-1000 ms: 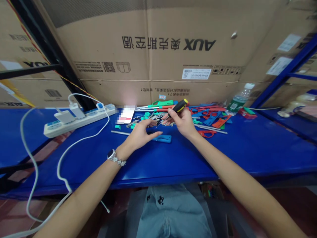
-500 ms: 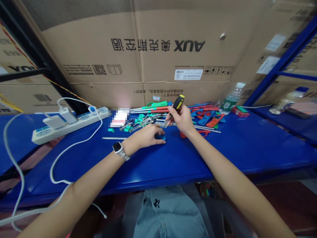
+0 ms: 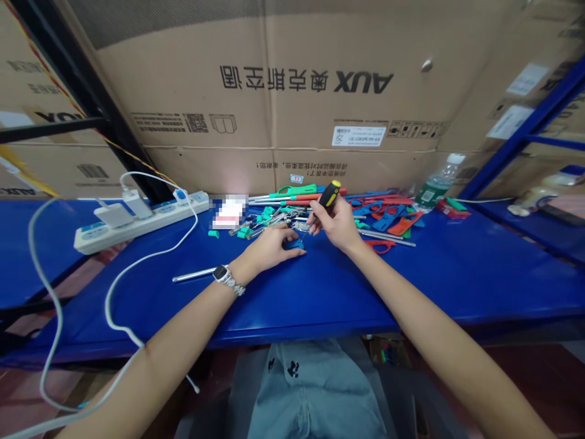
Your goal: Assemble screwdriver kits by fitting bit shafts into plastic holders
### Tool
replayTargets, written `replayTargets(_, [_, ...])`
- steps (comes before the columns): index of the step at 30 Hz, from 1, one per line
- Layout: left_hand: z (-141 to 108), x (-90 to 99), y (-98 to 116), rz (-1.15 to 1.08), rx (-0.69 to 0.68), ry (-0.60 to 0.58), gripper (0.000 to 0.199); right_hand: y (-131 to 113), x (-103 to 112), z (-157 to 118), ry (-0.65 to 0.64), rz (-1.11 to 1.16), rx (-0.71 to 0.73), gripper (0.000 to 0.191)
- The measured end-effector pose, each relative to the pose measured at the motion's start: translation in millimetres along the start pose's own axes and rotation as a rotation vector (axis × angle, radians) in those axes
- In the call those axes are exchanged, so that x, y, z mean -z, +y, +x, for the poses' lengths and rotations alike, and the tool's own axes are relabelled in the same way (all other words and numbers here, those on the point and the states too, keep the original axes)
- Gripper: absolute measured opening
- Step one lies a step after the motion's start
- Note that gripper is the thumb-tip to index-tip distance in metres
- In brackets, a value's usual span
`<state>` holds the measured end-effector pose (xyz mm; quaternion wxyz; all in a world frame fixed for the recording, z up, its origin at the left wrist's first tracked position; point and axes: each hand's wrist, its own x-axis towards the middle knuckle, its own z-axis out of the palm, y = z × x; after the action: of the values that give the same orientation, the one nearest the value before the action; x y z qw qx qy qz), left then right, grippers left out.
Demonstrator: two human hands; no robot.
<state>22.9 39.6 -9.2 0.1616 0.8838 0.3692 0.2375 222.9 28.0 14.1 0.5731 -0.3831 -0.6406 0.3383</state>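
Observation:
My left hand [image 3: 273, 249] is curled round a blue plastic lighter piece [image 3: 294, 244] and presses it on the table. From behind my left wrist a metal tube [image 3: 192, 275] sticks out to the left; whether it joins the blue piece is hidden. My right hand [image 3: 339, 224] grips a screwdriver [image 3: 329, 192] by its black and yellow handle. Its thin shaft points down to the blue piece, where the tip is too small to make out clearly. Behind both hands lie metal lighter tubes with green ends [image 3: 266, 216] and red and blue lighter handles [image 3: 388, 214].
A white power strip [image 3: 141, 223] with plugged chargers stands at the left, its white cable looping across the blue table [image 3: 292, 299]. At the right back are a water bottle [image 3: 434, 186] and a small red box [image 3: 452, 208]. A cardboard wall [image 3: 292, 36] rises behind.
The metal tube's left end has swung toward me and now slants. The blue piece has tilted a little under my left hand, and the screwdriver stays over it. The view has shifted slightly.

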Motion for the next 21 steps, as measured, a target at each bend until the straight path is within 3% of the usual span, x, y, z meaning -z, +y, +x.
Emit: replayTargets(21, [-0.7, -1.3, -0.8, -0.008, -0.032, -0.006, 0.034, -1.1, -7.0, -4.9, -0.036, -0.001, -0.029, 0.053])
